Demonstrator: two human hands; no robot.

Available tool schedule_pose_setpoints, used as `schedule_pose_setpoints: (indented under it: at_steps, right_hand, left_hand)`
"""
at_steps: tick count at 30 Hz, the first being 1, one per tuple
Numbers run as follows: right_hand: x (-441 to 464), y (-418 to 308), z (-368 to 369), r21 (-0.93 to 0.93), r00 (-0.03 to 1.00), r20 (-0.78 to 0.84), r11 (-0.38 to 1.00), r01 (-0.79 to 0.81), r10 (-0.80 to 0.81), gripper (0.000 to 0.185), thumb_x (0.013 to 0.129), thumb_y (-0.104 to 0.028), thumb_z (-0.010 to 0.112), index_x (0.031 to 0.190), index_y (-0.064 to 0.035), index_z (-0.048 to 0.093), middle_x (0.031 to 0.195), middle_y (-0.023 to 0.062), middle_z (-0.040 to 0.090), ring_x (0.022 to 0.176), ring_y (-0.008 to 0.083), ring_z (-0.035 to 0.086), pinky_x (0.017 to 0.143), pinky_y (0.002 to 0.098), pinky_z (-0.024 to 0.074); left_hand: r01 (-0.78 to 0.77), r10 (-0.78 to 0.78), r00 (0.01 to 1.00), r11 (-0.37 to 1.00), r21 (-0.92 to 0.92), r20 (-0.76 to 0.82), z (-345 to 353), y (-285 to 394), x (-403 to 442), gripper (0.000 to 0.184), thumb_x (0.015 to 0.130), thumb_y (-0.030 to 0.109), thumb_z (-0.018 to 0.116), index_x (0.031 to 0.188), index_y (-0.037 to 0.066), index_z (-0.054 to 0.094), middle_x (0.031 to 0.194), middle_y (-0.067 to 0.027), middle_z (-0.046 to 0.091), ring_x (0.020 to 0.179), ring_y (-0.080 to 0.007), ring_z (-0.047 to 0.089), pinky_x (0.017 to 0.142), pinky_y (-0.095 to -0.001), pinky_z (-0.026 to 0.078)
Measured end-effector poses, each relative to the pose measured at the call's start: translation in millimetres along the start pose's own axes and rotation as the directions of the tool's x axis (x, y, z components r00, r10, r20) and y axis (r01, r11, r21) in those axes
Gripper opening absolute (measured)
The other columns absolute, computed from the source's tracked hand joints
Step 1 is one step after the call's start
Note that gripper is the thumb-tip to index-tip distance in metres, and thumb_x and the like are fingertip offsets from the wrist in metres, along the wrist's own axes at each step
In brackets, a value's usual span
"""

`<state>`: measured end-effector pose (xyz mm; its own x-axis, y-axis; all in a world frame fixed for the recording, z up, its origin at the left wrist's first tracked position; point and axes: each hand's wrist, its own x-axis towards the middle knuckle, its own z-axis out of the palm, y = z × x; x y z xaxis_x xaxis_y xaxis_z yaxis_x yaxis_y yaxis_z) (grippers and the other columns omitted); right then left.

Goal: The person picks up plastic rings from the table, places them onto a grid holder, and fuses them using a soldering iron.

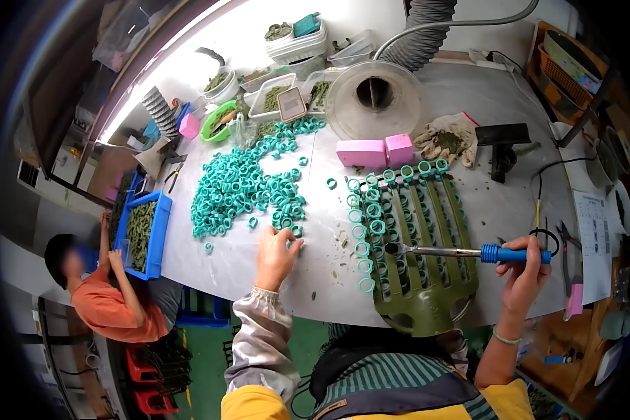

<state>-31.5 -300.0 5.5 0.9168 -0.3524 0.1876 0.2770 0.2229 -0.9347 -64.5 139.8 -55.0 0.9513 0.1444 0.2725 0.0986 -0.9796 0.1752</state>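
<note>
My right hand (pixel 523 269) is wrapped round the blue handle of a soldering iron (pixel 462 252). Its metal shaft reaches left over a dark green comb-like frame (pixel 430 308) with long parallel bars. Rows of teal rings (pixel 377 226) stand along these bars and down the frame's left side. At the lower right edge of a big heap of loose teal rings (pixel 241 185), my left hand (pixel 276 255) has its fingers pinched together at a ring. The fingertips partly hide what lies between them.
Pink foam blocks (pixel 360 152), a work glove (pixel 448 138) and a round clear hood (pixel 343 105) with a duct lie behind the frame. Tubs of green pieces (pixel 273 98) line the back. A co-worker in an orange shirt (pixel 105 308) sits left by a blue crate (pixel 162 231).
</note>
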Motion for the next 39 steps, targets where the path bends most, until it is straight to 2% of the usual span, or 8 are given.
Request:
schedule_pose_setpoints:
  at_steps: [4,7,11,16,26,29,33,39]
  right_hand:
    - [-3,-5,-2,-0.018,1.000,0.000,1.000,0.010,-0.010,0.034,0.097,-0.024,0.055,0.076,0.0012,0.064,0.074,0.0114,0.067,0.044,0.0141,0.059,0.040,0.0234,0.0486]
    - [-4,-6,-7,-0.025,1.000,0.003,0.999,0.024,-0.024,0.034,0.097,-0.023,0.055,0.077,0.0019,0.065,0.075,0.0116,0.067,0.044,0.0138,0.059,0.041,0.0238,0.0485]
    - [-5,-3,-7,-0.028,1.000,-0.003,1.000,0.001,-0.001,0.034,0.098,-0.023,0.055,0.078,0.0023,0.065,0.076,0.0115,0.067,0.045,0.0140,0.059,0.042,0.0243,0.0489]
    - [-8,7,-1,0.007,0.999,0.019,0.999,-0.034,0.034,0.033,0.098,-0.023,0.055,0.080,0.0032,0.064,0.077,0.0120,0.068,0.049,0.0147,0.062,0.045,0.0246,0.0504]
    - [-4,-2,-11,-0.009,1.000,0.012,1.000,-0.022,0.022,0.033,0.098,-0.022,0.055,0.077,0.0025,0.063,0.074,0.0100,0.067,0.045,0.0134,0.058,0.042,0.0237,0.0483]
    - [-3,-4,-12,0.001,1.000,-0.004,1.000,-0.018,0.018,0.033,0.098,-0.023,0.055,0.076,0.0011,0.063,0.072,0.0103,0.067,0.042,0.0128,0.055,0.039,0.0223,0.0454]
    - [-2,-10,-12,0.024,1.000,-0.012,1.000,-0.017,0.018,0.033,0.097,-0.023,0.056,0.075,-0.0001,0.062,0.072,0.0110,0.066,0.041,0.0121,0.055,0.039,0.0210,0.0443]
    - [-4,-17,-12,0.006,1.000,-0.029,1.000,-0.009,0.009,0.035,0.097,-0.027,0.056,0.075,-0.0011,0.063,0.071,0.0112,0.066,0.041,0.0119,0.055,0.039,0.0209,0.0445]
  left_hand:
    - [0.297,-0.200,0.949,0.822,-0.485,0.243,-14,20,7,0.015,0.084,0.010,0.075,0.093,0.002,0.066,0.105,-0.0131,0.060,0.074,-0.0199,0.065,0.064,-0.0291,0.054]
    - [0.196,0.016,0.971,0.516,-0.834,0.238,-33,74,8,0.017,0.086,-0.002,0.068,0.103,0.001,0.069,0.108,-0.0064,0.060,0.090,-0.0095,0.062,0.073,-0.0238,0.056]
    - [0.035,0.243,0.951,0.527,-0.849,0.191,-36,128,4,0.030,0.085,-0.007,0.066,0.113,0.003,0.067,0.112,-0.0062,0.060,0.098,-0.0151,0.062,0.083,-0.0267,0.055]
    - [-0.312,0.366,0.929,0.707,-0.635,-0.050,-11,144,8,0.034,0.079,-0.002,0.072,0.111,0.006,0.068,0.108,-0.0085,0.066,0.099,-0.0289,0.060,0.087,-0.0365,0.049]
    - [-0.369,0.429,0.903,0.739,-0.564,-0.030,-9,147,10,0.032,0.080,-0.001,0.071,0.111,0.006,0.068,0.106,-0.0085,0.065,0.100,-0.0282,0.059,0.086,-0.0364,0.049]
    - [-0.271,0.330,0.942,0.651,-0.709,-0.056,-16,136,11,0.030,0.082,0.002,0.071,0.111,0.006,0.067,0.101,-0.0089,0.061,0.101,-0.0267,0.058,0.085,-0.0359,0.048]
    - [0.087,-0.132,0.989,0.897,-0.434,-0.073,-23,52,-2,0.010,0.087,0.005,0.067,0.095,0.003,0.062,0.086,-0.0126,0.058,0.074,-0.0267,0.061,0.064,-0.0357,0.050]
    - [0.060,-0.063,0.997,0.996,-0.064,-0.040,-8,-8,-50,0.019,0.081,0.003,0.067,0.100,0.004,0.066,0.094,-0.0154,0.060,0.083,-0.0367,0.060,0.072,-0.0433,0.049]
